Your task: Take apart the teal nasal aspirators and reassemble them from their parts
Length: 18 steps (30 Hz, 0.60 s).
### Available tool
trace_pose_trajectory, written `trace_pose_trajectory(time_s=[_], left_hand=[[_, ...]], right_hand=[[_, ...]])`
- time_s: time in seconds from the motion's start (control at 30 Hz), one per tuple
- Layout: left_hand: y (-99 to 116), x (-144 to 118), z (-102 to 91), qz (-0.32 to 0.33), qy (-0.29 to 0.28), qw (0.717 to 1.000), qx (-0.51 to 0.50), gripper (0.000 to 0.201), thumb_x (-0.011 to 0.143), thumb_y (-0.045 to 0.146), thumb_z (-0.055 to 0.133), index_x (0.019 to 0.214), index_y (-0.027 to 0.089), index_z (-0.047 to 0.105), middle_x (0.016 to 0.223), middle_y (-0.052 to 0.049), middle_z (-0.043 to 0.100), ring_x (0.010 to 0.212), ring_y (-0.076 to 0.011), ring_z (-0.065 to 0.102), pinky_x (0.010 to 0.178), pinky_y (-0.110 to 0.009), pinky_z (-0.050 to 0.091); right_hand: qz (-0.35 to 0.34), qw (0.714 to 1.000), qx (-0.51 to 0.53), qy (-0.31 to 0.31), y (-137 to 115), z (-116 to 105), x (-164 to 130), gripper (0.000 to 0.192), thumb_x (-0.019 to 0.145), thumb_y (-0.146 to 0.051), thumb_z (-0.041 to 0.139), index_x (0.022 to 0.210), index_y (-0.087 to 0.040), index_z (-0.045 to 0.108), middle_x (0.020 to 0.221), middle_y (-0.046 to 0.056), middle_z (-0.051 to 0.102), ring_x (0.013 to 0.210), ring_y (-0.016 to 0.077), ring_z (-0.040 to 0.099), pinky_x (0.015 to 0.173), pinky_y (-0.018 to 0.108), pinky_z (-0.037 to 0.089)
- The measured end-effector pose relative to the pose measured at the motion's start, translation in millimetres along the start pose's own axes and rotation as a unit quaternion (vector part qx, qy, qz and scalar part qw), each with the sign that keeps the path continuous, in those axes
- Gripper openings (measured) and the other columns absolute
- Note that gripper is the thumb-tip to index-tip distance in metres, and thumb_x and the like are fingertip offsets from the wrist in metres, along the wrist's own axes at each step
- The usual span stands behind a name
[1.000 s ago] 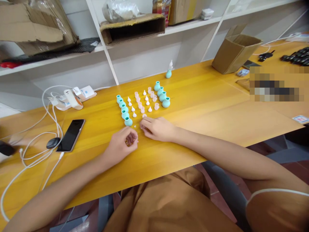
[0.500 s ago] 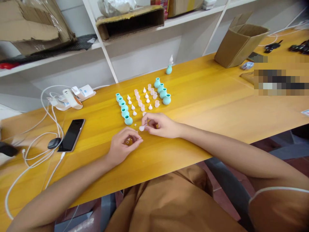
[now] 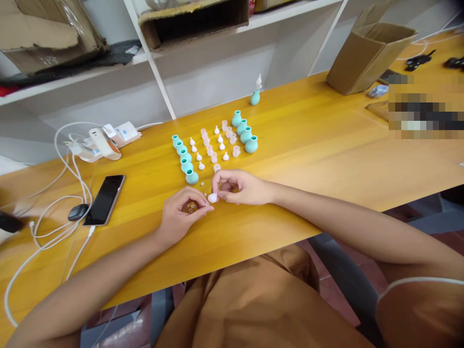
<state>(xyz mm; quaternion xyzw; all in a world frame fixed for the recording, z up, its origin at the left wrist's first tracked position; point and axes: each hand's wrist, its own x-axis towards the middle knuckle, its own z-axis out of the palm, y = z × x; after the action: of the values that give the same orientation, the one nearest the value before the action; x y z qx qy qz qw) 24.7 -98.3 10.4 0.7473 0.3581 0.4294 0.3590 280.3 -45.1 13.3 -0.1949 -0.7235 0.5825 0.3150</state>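
My right hand [image 3: 243, 187] pinches a small white cone-shaped tip [image 3: 212, 197] just above the yellow table [image 3: 319, 145]. My left hand [image 3: 183, 215] is curled right beside it, its fingertips meeting the tip, with small ring-like pieces [image 3: 190, 209] under its palm. Behind the hands stand two rows of teal bulbs, one on the left [image 3: 185, 162] and one on the right [image 3: 245, 134]. Between them lie rows of white tips [image 3: 221, 146] and pale pink caps [image 3: 210, 150]. One assembled teal bulb with a white tip [image 3: 255, 94] stands alone farther back.
A black phone [image 3: 104, 193], a dark earbud case [image 3: 77, 211], white cables [image 3: 47, 227] and a power strip [image 3: 103, 142] lie at the left. A cardboard box [image 3: 369, 50] sits at the back right. White shelves [image 3: 203, 63] with cartons rise behind the table.
My right hand lifted a white tip off the table and brought it toward my left hand, whose fingers opened slightly to meet it. The view shifted a little downward.
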Motion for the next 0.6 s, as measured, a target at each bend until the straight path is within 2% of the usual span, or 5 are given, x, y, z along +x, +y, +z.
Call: trace_pose_trajectory(time_s=[0.1,0.43,0.6], left_hand=[[1.0,-0.1,-0.4,-0.001,0.001,1.0,0.006,0.017,0.095,0.031,0.09,0.094,0.023,0.075,0.098,-0.006,0.076,0.089,-0.0195,0.076,0.074,-0.034,0.065],[4.5,1.4,-0.1,0.007,0.005,0.999,0.032,0.016,0.094,0.028,0.092,0.094,0.022,0.077,0.096,-0.005,0.076,0.085,-0.0173,0.075,0.075,-0.031,0.063],[4.7,2.7,0.3,0.038,0.017,0.998,0.042,0.017,0.091,0.023,0.094,0.094,0.021,0.078,0.094,-0.003,0.077,0.08,-0.0139,0.073,0.072,-0.027,0.061]], right_hand=[[0.005,1.0,-0.02,-0.007,3.3,0.1,-1.7,0.015,0.098,-0.025,0.071,0.106,-0.018,0.061,0.067,-0.01,0.046,0.055,0.0055,0.037,0.054,0.019,0.028],[0.007,0.999,-0.041,-0.004,1.6,0.3,-2.2,0.013,0.1,-0.026,0.07,0.106,-0.018,0.061,0.066,-0.01,0.044,0.057,0.0064,0.036,0.056,0.019,0.029],[0.003,0.999,-0.038,-0.005,2.0,-0.2,-2.2,0.014,0.098,-0.025,0.071,0.105,-0.017,0.063,0.064,-0.01,0.044,0.056,0.0056,0.037,0.054,0.018,0.029]])
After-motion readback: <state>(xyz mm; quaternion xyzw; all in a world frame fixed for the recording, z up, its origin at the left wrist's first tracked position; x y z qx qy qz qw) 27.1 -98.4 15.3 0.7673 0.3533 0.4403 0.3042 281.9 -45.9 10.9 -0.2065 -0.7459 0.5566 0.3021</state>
